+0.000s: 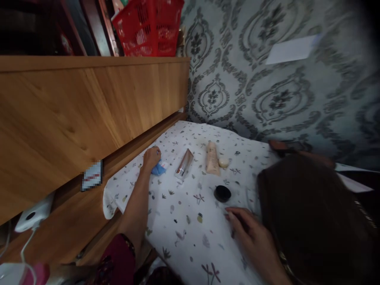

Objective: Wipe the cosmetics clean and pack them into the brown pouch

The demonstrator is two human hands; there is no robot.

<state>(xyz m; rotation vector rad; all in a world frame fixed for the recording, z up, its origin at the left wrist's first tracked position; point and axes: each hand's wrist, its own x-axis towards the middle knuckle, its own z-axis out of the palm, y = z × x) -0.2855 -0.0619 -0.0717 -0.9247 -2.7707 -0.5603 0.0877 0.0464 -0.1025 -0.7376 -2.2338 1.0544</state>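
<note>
Head camera view, looking down at a table covered in a white cloth point(178, 213) printed with small plants. Nearest, the right hand point(252, 235) rests low over the table's right side, fingers loosely bent; whether the fingertips pinch anything, I cannot tell. Beside it, a large dark brown bag point(305, 213) fills the right edge. Just beyond the fingertips lies a round black lid-like disc point(222, 193), apart from them. Near the table's left edge, the left hand point(152, 157) has its fingers closed on a small crumpled blue piece point(158, 169) with a white patch. Between there and the right edge lie a shiny rose-silver tube point(184, 163), then a beige tube point(212, 159) with a small round cream-coloured piece point(223, 162) just beside it. Past the far edge stands a grey patterned wall point(213, 95).
</note>
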